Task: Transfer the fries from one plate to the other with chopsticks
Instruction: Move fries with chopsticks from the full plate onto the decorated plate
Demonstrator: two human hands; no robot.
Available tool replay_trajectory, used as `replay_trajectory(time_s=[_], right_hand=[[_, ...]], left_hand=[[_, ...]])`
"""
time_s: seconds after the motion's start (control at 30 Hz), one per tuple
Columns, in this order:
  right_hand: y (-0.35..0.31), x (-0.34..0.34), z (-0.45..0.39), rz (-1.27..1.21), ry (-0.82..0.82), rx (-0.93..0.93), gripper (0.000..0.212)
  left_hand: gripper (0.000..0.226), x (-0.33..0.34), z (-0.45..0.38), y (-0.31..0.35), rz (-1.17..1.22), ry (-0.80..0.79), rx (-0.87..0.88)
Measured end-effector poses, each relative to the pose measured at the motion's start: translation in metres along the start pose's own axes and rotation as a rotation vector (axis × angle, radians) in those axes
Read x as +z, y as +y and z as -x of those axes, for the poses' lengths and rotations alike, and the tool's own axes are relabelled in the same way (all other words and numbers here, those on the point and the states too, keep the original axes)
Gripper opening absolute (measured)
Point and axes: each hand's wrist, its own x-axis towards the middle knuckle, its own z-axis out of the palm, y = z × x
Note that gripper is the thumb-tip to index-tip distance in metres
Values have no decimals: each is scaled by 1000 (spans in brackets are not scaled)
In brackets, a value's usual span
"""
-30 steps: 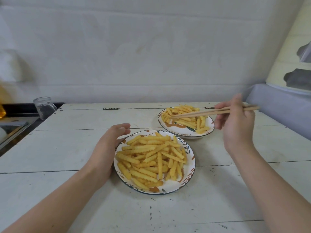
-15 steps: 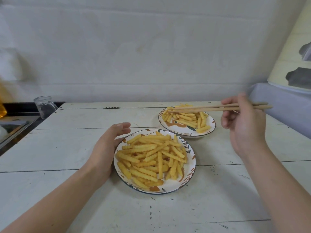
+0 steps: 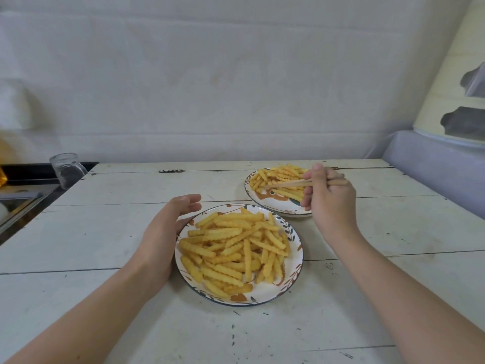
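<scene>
Item one: our right hand (image 3: 332, 203), at about two o'clock from the middle of the view, its fingers (image 3: 312, 177) curled and clamped on a pair of wooden chopsticks (image 3: 291, 183). The chopsticks lie nearly level, tips toward nine o'clock, reaching over the fries of the far plate (image 3: 265, 203); whether the tips pinch a fry we cannot tell. Item two: the far plate, white with a leaf pattern and dark rim, at one o'clock, carrying a smaller heap of crinkle-cut fries (image 3: 282, 177), partly hidden behind our right hand. Item three: the near plate (image 3: 265, 295), same pattern, at the centre of the view, piled with a larger heap of fries (image 3: 236, 248); its rim lies just beside the far plate's rim. Item four: our left hand (image 3: 168, 232), at nine o'clock of the near plate, fingers straight and together, cupped against the plate's rim. Item five: the counter (image 3: 105, 232), white painted planks, scuffed. Item six: a clear glass jar (image 3: 67, 169), tilted, at ten o'clock beside the counter's far left corner.
</scene>
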Motion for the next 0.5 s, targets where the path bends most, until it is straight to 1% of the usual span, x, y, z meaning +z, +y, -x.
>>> replay_trajectory(time_s=[0.07, 0.17, 0.27, 0.4, 0.5], right_hand=[[-2, -1, -2, 5, 4, 15, 38], [-9, -9, -6, 8, 73, 29, 40], [-16, -17, -5, 5, 110, 3, 41], [-14, -12, 0, 36, 67, -25, 40], [-11, -8, 0, 45, 10, -46, 44]], left_hand=[[30, 0, 0, 0, 0, 2, 0], [30, 1, 1, 0, 3, 0, 3], [30, 1, 0, 0, 4, 2, 3], [30, 1, 1, 0, -1, 1, -3], [30, 1, 1, 1, 7, 1, 0]])
